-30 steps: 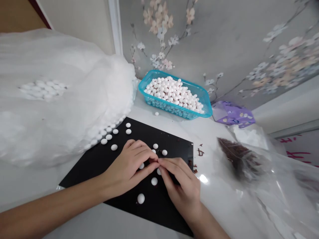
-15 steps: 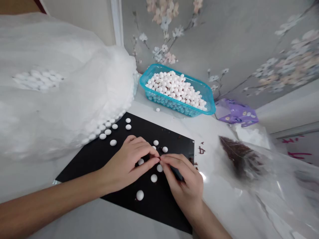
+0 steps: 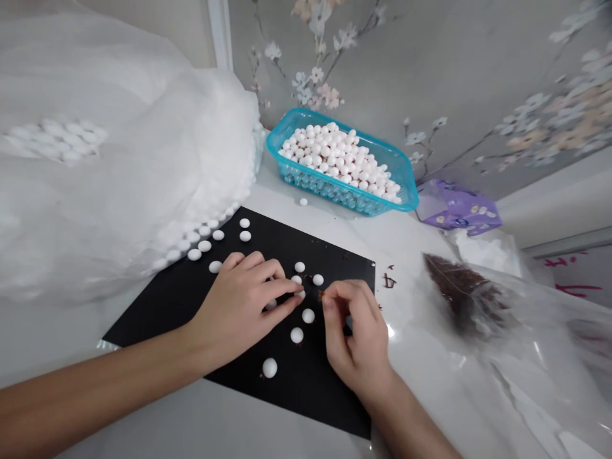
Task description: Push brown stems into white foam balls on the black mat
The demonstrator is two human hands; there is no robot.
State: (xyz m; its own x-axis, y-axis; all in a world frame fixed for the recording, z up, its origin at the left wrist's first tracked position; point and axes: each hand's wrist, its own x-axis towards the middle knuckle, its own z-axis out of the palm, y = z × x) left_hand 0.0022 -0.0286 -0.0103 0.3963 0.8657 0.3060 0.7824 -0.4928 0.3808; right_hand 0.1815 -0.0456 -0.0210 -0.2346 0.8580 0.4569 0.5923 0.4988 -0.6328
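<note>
My left hand [image 3: 243,309] reaches over a black sheet [image 3: 167,306], thumb and index finger closed on a small white ball [image 3: 301,294] that shows only partly between the tips. To its right, my right hand [image 3: 358,331] pinches a tiny reddish-brown piece [image 3: 321,295]. The two hands are apart. Several more white balls lie loose around them, among them one ball [image 3: 308,315] between the hands and a larger-looking ball [image 3: 269,368] nearer me. Small brown bits lie beside some of these balls.
A blue plastic basket [image 3: 342,207] full of white balls stands by the wall. A big translucent bag [image 3: 143,159] of balls fills the left. At right are a clear bag [image 3: 535,331] with brown pieces [image 3: 459,293] and a purple packet [image 3: 456,207].
My hands have separated: the right hand has drawn back to the right with the small brown piece, and the left hand has shifted slightly left. The view has tilted a little.
</note>
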